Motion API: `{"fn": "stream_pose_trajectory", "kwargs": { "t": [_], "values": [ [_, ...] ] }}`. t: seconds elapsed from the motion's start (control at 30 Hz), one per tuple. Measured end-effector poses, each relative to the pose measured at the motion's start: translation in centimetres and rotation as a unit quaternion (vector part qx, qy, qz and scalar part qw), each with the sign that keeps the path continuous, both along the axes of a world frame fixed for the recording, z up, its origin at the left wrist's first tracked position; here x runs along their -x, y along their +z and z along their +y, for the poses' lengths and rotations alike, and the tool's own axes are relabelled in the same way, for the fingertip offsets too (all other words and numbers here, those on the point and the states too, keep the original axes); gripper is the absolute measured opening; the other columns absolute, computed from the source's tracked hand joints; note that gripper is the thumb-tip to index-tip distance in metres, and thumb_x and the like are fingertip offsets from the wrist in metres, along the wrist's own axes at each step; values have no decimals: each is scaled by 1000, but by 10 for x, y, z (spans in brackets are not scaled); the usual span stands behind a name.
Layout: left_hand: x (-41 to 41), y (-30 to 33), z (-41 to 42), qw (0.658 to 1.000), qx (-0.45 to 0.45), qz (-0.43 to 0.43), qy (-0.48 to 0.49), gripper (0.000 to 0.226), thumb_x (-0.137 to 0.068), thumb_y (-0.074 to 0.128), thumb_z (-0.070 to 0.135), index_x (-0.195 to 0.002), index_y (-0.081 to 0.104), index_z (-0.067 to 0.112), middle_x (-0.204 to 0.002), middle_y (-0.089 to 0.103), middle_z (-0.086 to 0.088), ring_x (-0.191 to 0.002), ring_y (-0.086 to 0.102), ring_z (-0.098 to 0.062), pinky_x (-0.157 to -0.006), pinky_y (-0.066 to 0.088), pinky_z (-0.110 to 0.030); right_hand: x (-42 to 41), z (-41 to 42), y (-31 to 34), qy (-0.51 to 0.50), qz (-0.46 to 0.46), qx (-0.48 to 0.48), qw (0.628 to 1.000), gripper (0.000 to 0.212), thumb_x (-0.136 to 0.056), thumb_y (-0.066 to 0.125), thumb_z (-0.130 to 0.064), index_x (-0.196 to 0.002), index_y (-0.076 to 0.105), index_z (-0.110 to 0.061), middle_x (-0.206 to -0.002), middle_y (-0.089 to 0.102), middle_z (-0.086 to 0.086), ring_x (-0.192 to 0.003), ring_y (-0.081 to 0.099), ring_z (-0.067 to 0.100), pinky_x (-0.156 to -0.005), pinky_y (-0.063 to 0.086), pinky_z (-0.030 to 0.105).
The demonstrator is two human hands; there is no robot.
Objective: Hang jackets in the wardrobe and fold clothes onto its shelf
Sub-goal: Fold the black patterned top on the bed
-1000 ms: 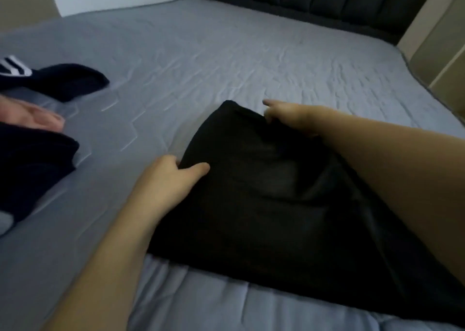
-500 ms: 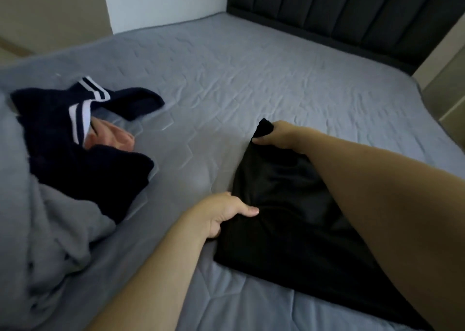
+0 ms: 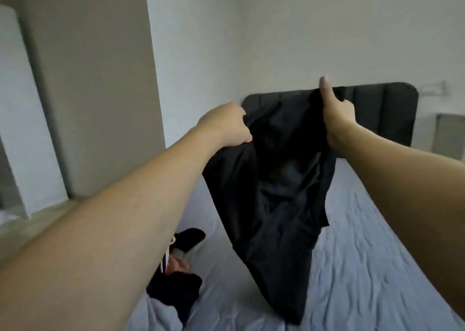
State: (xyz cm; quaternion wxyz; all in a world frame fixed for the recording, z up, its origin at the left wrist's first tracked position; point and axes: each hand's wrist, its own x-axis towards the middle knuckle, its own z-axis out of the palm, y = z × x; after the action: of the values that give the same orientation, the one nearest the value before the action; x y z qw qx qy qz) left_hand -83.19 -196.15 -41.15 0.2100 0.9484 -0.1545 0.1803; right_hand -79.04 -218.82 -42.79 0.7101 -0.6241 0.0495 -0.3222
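Black garment (image 3: 274, 187) hangs limp and creased above the quilted grey bed (image 3: 364, 255), its top edge pinched by the left hand (image 3: 226, 126) at ten o'clock and the right hand (image 3: 336, 114) at one o'clock, thumb raised.

Held garment (image 3: 274, 179): plain black
Bed cover (image 3: 364, 267): grey-blue, quilted
Headboard (image 3: 377, 119): dark charcoal, vertical panels
Clothes on the bed (image 3: 181, 288): navy, white stripes
Wall (image 3: 276, 28): white
Wardrobe side (image 3: 95, 79): beige-grey
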Motion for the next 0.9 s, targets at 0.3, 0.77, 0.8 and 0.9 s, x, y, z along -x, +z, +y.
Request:
{"fn": "stream_pose_trajectory", "kwargs": {
  "t": [0.3,0.77,0.8,0.9],
  "values": [
    [182,-3,-120,954,-114,225,-162,20,-77,80,20,-94,71,18,-87,74,-4,-79,72,-26,-71,61,-41,171,-108,-84,-65,27,-249,966,79,-62,63,-67,-125,56,-19,-102,62,-1,-92,58,25,-87,46,39],
    [300,-350,-236,685,26,665,-295,13,-85,68,2,-95,72,10,-92,73,-10,-85,70,-27,-91,54,-45,341,-230,-378,-115,405,-49,906,54,-74,58,-59,-95,56,-9,-89,59,6,-79,59,23,-63,43,33],
    [287,-343,-231,681,38,669,-297,14,-86,67,1,-93,72,12,-91,74,-9,-82,71,-24,-86,56,-40,330,-226,-372,-125,405,-25,906,57,-72,54,-62,-94,56,-9,-89,59,6,-81,58,24,-66,44,34],
    [242,-321,-202,709,51,648,-274,17,-85,67,1,-98,73,11,-100,74,-13,-90,71,-29,-84,56,-40,281,-204,-348,-148,400,76,902,72,-72,41,-76,-91,51,-8,-82,55,3,-77,54,23,-65,38,34]
  ]
}}
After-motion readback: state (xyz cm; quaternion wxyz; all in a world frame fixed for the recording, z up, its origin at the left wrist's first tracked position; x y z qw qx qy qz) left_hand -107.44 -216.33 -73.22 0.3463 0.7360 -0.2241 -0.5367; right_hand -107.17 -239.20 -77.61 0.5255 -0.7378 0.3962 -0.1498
